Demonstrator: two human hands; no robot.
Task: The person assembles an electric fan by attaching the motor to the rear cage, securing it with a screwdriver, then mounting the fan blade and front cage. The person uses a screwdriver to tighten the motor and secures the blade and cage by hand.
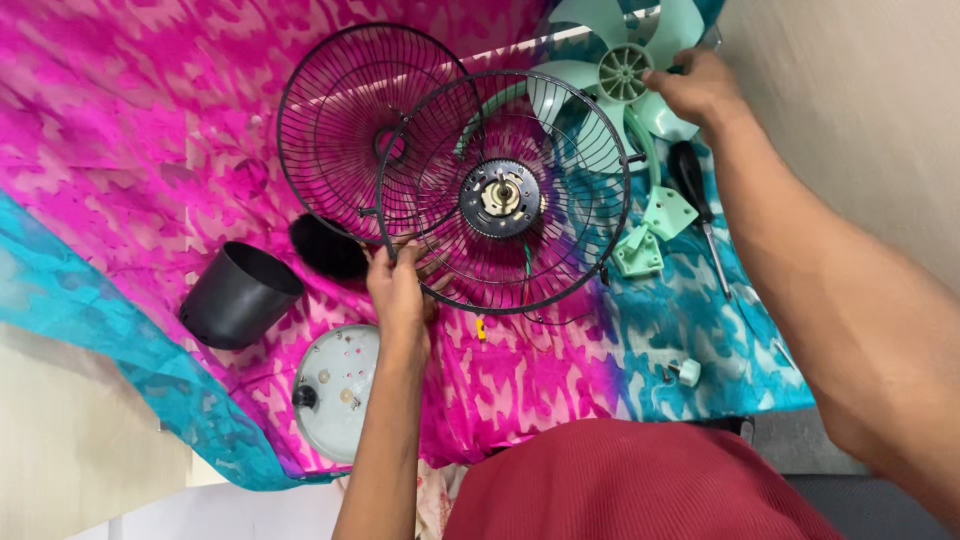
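Down on the bench, a pink and turquoise patterned cloth (130, 130) covered the whole work surface. The person's left hand (398, 290) was closed around the lower rim of a black wire fan guard (560, 270), fingers curled over the wires. That guard stood tilted up off the cloth, and a round motor hub (500, 197) with a pale metal centre showed through its middle. A second black wire guard (340, 110) lay just behind and to the left, its rim overlapping the held one.

The right hand (700, 88) reached to the far side and gripped a mint green fan blade (625, 70) by one of its vanes, close to the ribbed grey centre. The blade sat just behind the upper right edge of the held guard. So the two hands were well apart, each clamped on its own part.

Near the right forearm lay a screwdriver (697, 190) with a black handle, and beside it two mint green plastic brackets (655, 230). A small pale green knob (687, 372) rested further toward the person. On the left side a black plastic cone-shaped cover (240, 295) lay on its side, with a round grey-white plate (335, 390) near it, just beside the left forearm.
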